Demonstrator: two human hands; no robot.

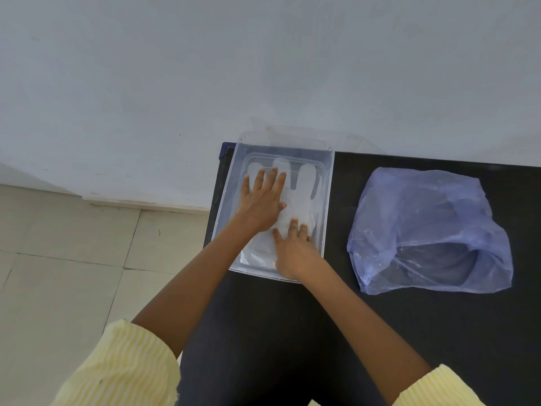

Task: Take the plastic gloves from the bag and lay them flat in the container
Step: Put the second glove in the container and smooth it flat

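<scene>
- The clear container (329,183) is the landmark. It sits on the left end of the black table (439,332), with its far end close to the wall (263,68).
- A see-through plastic glove (303,197) lies inside the container. Its long way runs from the near end to the far end, and its fingers point at the wall.
- The left hand (260,202) is spread wide and flat. It presses on the left, far part of the glove and grips nothing.
- The right hand (294,252) is flat too, with its fingers close together. It presses on the near, cuff end of the glove and grips nothing.
- I think the hands are smoothing the glove flat.
- The blue bag (427,230) lies to the right of the container, well apart from it. Its open mouth faces the near side.
- The right hand is nearer the bag, so it looks best placed to reach in next.
- I cannot tell if more gloves are in the bag.
- To the left of the container, the floor (67,259) is pale tiles.
</scene>
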